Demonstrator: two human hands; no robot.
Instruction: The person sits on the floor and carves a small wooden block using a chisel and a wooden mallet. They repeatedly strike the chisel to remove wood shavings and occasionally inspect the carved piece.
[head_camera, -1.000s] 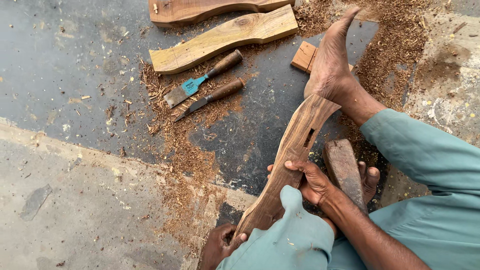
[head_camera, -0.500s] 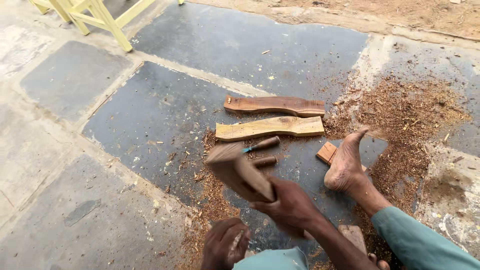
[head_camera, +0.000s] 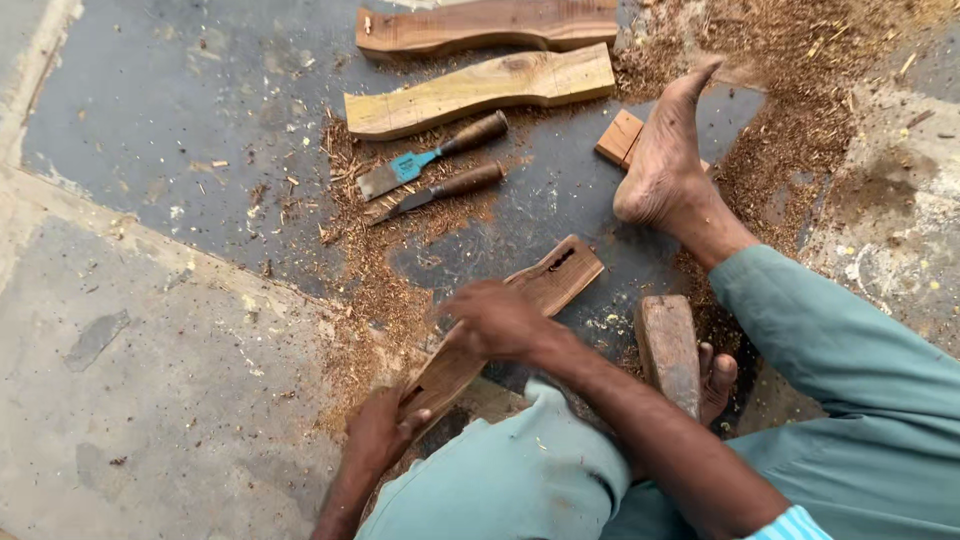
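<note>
Head view, looking down at a person seated on a stone floor (head_camera: 150, 400). A carved wood piece (head_camera: 520, 310) lies diagonally on the floor, its near end at lower left, its far end at right showing 1 narrow slot. The left hand (head_camera: 378, 432) is closed around the near end. The right hand (head_camera: 492, 320) lies over the middle of the piece, fingers curled down on it; how tightly it grips cannot be told.

Handling, as a judgement: the piece looks stiff, solid and moderately heavy, with a dry, rough, non-slippery face. The waisted middle and the near end offer the surest hold; the slotted end looks thinner and more liable to split.

Right of the piece, a mallet (head_camera: 668, 350) rests beside the toes of 1 foot. The other foot (head_camera: 665, 160) is planted farther off, against a small block (head_camera: 620, 138). Left of the block lie 2 chisels (head_camera: 430, 170), side by side, wooden handles to the right. Beyond them lie 2 shaped planks (head_camera: 480, 90), the nearer pale, the farther dark. Shavings (head_camera: 370, 290) litter the floor. No container is in view.
</note>
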